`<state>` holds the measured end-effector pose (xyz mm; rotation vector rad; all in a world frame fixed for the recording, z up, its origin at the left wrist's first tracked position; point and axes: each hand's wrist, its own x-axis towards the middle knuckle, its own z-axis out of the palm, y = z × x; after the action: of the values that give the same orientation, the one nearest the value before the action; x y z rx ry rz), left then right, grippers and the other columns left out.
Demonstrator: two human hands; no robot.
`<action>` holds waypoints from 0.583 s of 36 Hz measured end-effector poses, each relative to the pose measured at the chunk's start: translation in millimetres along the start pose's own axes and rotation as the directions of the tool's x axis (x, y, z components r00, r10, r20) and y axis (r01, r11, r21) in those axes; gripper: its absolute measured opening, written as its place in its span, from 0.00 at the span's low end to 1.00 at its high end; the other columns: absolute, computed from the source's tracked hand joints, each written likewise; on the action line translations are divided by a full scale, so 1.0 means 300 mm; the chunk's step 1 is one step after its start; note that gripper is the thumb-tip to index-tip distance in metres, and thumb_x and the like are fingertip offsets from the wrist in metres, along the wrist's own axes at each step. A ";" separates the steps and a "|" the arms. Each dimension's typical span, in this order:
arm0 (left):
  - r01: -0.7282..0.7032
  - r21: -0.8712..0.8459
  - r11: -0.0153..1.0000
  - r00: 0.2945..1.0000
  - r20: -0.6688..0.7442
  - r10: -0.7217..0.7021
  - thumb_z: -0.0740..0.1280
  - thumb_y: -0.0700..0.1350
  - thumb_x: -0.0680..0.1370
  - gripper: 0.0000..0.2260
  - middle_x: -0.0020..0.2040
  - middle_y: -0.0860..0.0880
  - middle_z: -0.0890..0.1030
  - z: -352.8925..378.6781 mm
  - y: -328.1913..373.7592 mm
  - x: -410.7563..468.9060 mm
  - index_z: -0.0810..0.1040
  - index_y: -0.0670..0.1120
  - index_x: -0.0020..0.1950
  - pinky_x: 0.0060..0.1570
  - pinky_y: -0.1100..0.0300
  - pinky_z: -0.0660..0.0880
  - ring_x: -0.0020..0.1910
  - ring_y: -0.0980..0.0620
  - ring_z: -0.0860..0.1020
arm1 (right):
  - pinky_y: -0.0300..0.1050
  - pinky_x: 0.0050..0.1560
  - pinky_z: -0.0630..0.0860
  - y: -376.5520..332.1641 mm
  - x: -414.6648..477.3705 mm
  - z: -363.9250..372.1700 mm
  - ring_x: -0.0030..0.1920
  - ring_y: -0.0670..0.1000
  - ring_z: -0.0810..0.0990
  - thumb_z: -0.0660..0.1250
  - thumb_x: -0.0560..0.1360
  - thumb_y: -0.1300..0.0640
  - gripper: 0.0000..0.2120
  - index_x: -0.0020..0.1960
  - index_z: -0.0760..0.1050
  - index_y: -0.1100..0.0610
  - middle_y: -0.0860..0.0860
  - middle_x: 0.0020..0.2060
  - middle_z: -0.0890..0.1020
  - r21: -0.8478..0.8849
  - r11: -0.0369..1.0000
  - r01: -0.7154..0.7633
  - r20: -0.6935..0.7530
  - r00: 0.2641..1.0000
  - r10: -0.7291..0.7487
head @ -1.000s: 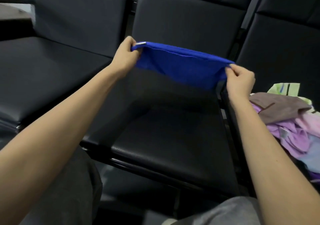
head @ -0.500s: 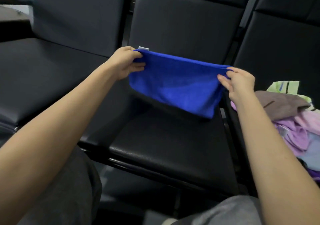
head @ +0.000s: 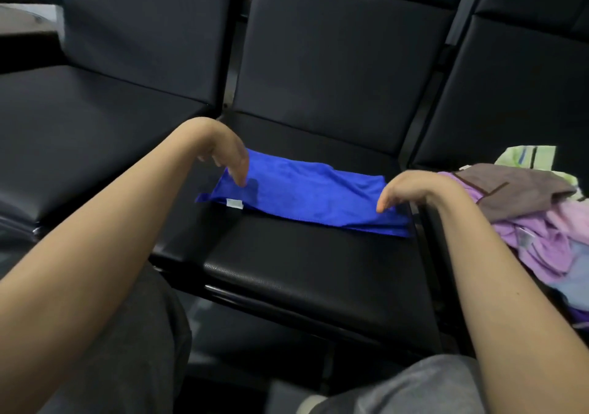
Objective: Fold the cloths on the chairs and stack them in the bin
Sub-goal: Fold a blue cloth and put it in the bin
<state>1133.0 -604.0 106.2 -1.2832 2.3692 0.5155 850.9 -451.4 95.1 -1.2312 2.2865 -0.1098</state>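
The blue cloth lies flat on the seat of the middle chair, folded into a long narrow band toward the back of the seat. Its long axis runs left to right and slants a little nearer at the right end, which reaches the seat's right edge. A small white tag shows at the near edge by the left end. The left hand hangs over the left end and the right hand over the right end. The fingers of both droop loosely, tips touching the fabric, unclenched and holding nothing. The cloth looks light, soft and limp, so it will likely sag and lose its fold if lifted by one point. It is best taken at the two short ends or corners, pinching all layers together. A heap of other cloths lies on the right chair; no bin is in view.
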 end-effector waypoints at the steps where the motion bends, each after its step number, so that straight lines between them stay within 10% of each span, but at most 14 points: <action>1: -0.023 0.016 1.000 0.994 -0.106 0.025 0.69 0.48 0.75 0.04 0.51 0.52 0.77 -0.001 0.008 0.006 0.77 0.50 0.48 0.62 0.50 0.71 0.55 0.49 0.73 | 0.44 0.51 0.72 -0.007 -0.007 -0.005 0.47 0.51 0.75 0.68 0.71 0.64 0.16 0.26 0.82 0.53 0.50 0.36 0.81 0.028 0.999 0.017 -0.035 0.999 -0.016; 5: -0.278 -0.112 0.954 0.870 -0.451 0.200 0.63 0.43 0.77 0.07 0.56 0.49 0.79 0.049 0.062 0.074 0.77 0.49 0.53 0.55 0.56 0.73 0.53 0.49 0.75 | 0.42 0.47 0.69 -0.046 -0.017 -0.017 0.50 0.53 0.76 0.65 0.75 0.64 0.09 0.39 0.81 0.57 0.54 0.43 0.81 0.137 0.988 0.066 -0.146 0.988 -0.046; 9: -0.431 -0.047 0.901 0.868 -0.295 0.400 0.58 0.52 0.81 0.18 0.72 0.53 0.65 0.179 0.092 0.157 0.67 0.58 0.71 0.72 0.52 0.55 0.74 0.50 0.60 | 0.44 0.46 0.69 -0.066 -0.019 0.009 0.49 0.53 0.77 0.61 0.76 0.61 0.11 0.38 0.79 0.54 0.52 0.45 0.81 0.085 0.994 0.072 -0.087 0.994 -0.065; 13: -0.188 0.029 0.982 0.950 -0.249 0.189 0.46 0.62 0.81 0.22 0.78 0.58 0.45 0.246 0.076 0.209 0.49 0.66 0.75 0.74 0.46 0.38 0.77 0.48 0.42 | 0.40 0.39 0.67 -0.069 -0.006 0.038 0.46 0.52 0.76 0.59 0.77 0.61 0.11 0.44 0.80 0.55 0.53 0.46 0.81 0.054 0.995 0.079 -0.082 0.994 -0.074; 21: 0.196 -0.341 0.920 0.921 -0.259 -0.292 0.48 0.56 0.81 0.25 0.79 0.47 0.43 0.240 0.143 0.178 0.48 0.58 0.78 0.70 0.37 0.39 0.76 0.36 0.41 | 0.33 0.37 0.68 -0.056 0.020 0.052 0.38 0.46 0.75 0.55 0.77 0.67 0.15 0.50 0.79 0.56 0.53 0.44 0.80 0.067 0.979 0.194 -0.219 0.960 -0.175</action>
<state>1081.8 -584.2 23.2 -1.9003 2.3781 0.6686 868.4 -463.2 84.5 -1.4450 2.3105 -0.4246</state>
